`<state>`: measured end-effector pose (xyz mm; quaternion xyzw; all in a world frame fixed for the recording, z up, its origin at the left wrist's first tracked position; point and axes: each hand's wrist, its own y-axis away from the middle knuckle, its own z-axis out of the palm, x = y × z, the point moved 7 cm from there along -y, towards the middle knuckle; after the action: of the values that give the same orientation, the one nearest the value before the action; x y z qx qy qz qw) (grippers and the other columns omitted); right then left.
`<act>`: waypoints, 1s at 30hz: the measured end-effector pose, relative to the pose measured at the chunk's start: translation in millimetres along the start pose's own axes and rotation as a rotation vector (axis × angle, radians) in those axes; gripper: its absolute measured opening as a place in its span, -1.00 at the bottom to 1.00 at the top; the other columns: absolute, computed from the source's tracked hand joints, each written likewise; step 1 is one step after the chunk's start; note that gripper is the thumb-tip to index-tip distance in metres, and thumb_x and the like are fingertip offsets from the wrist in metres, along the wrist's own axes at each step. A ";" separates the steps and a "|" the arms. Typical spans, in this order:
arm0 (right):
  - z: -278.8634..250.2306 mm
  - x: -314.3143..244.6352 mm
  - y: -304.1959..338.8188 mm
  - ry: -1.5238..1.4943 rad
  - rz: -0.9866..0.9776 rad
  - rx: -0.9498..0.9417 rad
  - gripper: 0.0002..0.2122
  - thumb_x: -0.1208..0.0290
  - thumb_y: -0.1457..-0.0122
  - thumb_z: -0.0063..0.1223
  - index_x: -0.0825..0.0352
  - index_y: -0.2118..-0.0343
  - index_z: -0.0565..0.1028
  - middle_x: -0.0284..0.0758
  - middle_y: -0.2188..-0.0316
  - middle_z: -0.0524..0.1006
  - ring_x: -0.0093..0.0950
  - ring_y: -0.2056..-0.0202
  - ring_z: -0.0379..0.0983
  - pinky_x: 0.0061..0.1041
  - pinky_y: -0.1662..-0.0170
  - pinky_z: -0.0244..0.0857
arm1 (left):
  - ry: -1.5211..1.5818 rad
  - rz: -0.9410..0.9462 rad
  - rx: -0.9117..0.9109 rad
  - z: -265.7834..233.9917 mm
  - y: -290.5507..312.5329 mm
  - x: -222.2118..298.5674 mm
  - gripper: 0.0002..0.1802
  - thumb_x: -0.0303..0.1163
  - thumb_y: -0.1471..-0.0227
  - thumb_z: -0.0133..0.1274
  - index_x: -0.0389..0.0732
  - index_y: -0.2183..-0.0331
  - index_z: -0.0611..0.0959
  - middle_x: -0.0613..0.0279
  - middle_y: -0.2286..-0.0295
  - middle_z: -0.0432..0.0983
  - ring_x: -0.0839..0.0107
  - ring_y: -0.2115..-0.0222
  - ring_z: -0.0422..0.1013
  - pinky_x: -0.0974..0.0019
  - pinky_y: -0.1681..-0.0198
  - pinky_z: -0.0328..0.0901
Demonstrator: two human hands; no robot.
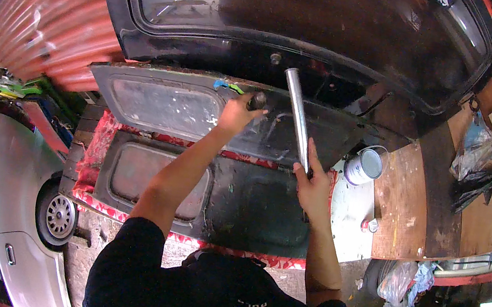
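Note:
My left hand [239,114] is closed around a short dark cylindrical object [257,100], whose exact kind I cannot make out. It is at the upper part of a dark metal panel [162,104] that stands tilted at the back of the bench. Blue and yellow-green pieces [228,86] lie on the panel's top edge beside this hand. In my right hand [314,190] is a long shiny metal tube [298,114], gripped near its lower end and pointing up and away. Below both hands, a second dark panel [252,201] lies flat on red-and-white cloth [92,161].
A paint can [363,167] and a small tin [369,224] stand on a white board at the right. Beyond the bench hangs a large black vehicle panel [241,50] with a window. A silver car [12,185] is at the left. Plastic bags [476,153] hang at the right.

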<state>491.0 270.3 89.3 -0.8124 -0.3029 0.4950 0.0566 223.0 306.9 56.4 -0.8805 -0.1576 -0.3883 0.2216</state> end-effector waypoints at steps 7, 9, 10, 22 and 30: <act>30.1 0.1 14.1 0.074 0.010 -0.059 -0.40 0.47 -0.23 0.04 0.12 -0.33 0.13 0.06 0.08 0.52 0.00 0.02 0.46 -0.28 -0.05 0.31 | 0.040 0.247 0.187 9.2 10.9 -11.0 -0.33 -0.14 0.20 0.39 -0.30 0.06 0.60 -0.08 0.31 0.62 0.15 0.30 0.59 0.19 0.21 0.46; 39.3 14.2 16.6 0.096 0.052 -0.154 -0.39 0.47 -0.23 0.03 0.12 -0.33 0.11 0.06 0.17 0.54 0.05 0.08 0.46 -0.26 0.02 0.34 | 0.012 0.237 0.188 10.9 13.3 -15.3 -0.34 -0.15 0.19 0.39 -0.30 0.07 0.60 -0.07 0.30 0.62 0.15 0.28 0.59 0.19 0.19 0.46; 38.3 22.3 21.1 0.053 0.119 -0.179 -0.39 0.47 -0.23 0.03 0.12 -0.33 0.12 0.06 0.14 0.54 0.04 0.05 0.45 -0.27 0.01 0.34 | 0.009 0.219 0.180 13.5 19.3 -18.7 -0.36 -0.15 0.18 0.38 -0.30 0.08 0.60 -0.07 0.28 0.61 0.11 0.27 0.58 0.18 0.19 0.46; 18.0 72.2 57.1 -0.221 0.227 -0.070 -0.41 0.52 -0.23 0.03 0.18 -0.33 0.15 -0.11 -0.28 0.23 -0.60 0.34 0.37 -0.60 0.30 0.27 | 0.403 0.031 0.242 -0.6 6.1 -48.0 -0.59 -0.32 0.05 0.33 -0.34 0.21 0.59 0.17 0.40 0.63 0.44 0.44 0.48 0.33 0.32 0.39; 9.4 93.7 98.6 -0.440 0.738 -0.216 -0.41 0.47 -0.23 0.05 0.28 -0.32 0.14 -0.12 -0.28 0.23 -0.34 -0.19 0.27 -0.48 -0.18 0.15 | 0.035 0.111 0.123 5.3 2.9 -10.0 -0.45 -0.19 0.07 0.32 -0.37 0.13 0.55 -0.15 0.34 0.60 -0.04 0.31 0.54 0.13 0.25 0.40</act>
<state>556.7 239.9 -26.3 -0.7428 -0.0475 0.6087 -0.2747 221.1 306.1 44.8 -0.8656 -0.1282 -0.3806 0.2990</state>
